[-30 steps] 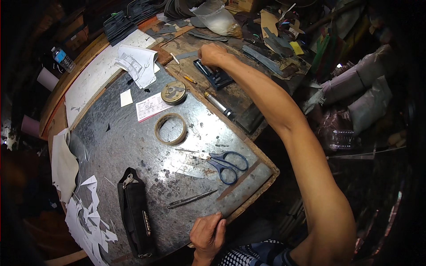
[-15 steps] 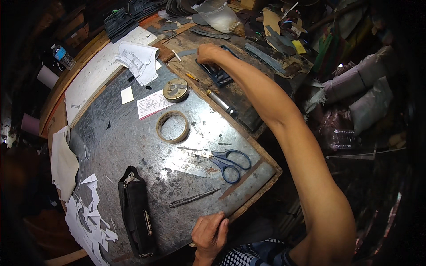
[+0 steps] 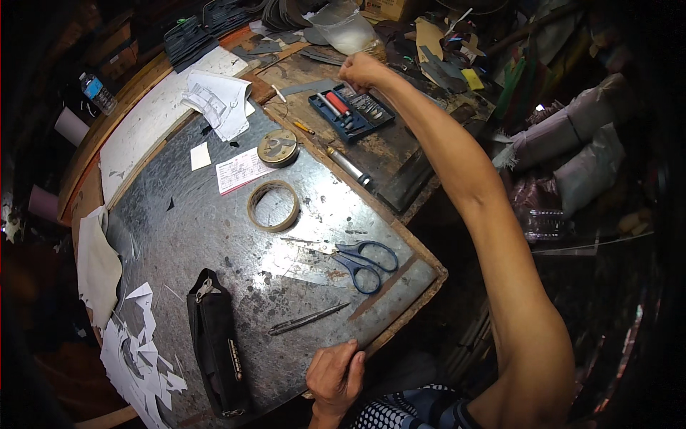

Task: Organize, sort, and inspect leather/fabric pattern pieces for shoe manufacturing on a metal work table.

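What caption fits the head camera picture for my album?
Right hand by an open tool box, left hand at the edge of a metal table, blue-handled scissors between.

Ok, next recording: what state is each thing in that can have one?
Blue tool case: open, tools showing inside
Scissors: lying flat, blade gap unclear
Tape roll: lying flat
Black pouch: lying down, zip unclear
Round tin: upright, lid unclear
Drawing sheet: curled
Paper scraps: cut, jumbled
Left hand: curled at the table edge
Right hand: curled by the case, grip hidden
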The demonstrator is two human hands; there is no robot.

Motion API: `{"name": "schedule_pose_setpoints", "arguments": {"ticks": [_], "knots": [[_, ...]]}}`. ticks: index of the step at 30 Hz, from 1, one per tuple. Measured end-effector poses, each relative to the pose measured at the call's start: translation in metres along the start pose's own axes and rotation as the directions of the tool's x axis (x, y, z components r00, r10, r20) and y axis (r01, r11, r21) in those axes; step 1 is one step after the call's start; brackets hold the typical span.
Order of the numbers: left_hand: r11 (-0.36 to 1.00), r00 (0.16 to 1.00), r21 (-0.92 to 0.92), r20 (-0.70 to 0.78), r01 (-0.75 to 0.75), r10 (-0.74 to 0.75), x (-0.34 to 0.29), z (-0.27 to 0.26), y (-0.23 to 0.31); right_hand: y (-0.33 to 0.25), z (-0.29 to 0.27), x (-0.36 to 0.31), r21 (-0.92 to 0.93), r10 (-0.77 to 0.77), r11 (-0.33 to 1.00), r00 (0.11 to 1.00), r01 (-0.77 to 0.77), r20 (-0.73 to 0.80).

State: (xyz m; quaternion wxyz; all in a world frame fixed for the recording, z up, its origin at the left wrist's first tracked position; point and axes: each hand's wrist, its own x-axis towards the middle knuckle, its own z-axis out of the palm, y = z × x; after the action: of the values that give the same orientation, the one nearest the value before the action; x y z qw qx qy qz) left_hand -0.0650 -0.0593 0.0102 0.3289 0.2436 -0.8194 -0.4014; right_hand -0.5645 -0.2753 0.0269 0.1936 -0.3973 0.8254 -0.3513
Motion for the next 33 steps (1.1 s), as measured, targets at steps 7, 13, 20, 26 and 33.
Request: {"name": "schedule_pose_setpoints", "arguments": {"ticks": [7,13,20,26,33], "knots": [[0.999,1.0,0.037,-0.002,0.006,-0.006,-0.002,0.0,-0.001,0.032,-0.005,-0.007,-0.073,0.029,0.997,1.0,-0.028,0.007],[0.999,1.0,0.052,-0.002,-0.01,0.01,-0.001,0.002,-0.001,0.037,0.0,-0.013,-0.056,0.036,0.998,0.999,-0.035,0.011],[0.998,1.0,0.057,-0.012,0.015,-0.014,0.0,0.002,0.002,0.013,0.013,-0.043,0.012,-0.015,1.0,0.995,0.014,0.101],[0.997,1.0,0.07,-0.006,0.027,-0.026,0.001,0.002,0.004,-0.002,0.036,-0.04,0.016,-0.101,0.995,0.988,0.1,0.113],[0.998,1.0,0.05,-0.008,0.026,-0.025,0.001,0.004,0.003,-0.007,0.052,-0.036,-0.18,-0.166,0.97,0.986,0.165,0.015]]}}
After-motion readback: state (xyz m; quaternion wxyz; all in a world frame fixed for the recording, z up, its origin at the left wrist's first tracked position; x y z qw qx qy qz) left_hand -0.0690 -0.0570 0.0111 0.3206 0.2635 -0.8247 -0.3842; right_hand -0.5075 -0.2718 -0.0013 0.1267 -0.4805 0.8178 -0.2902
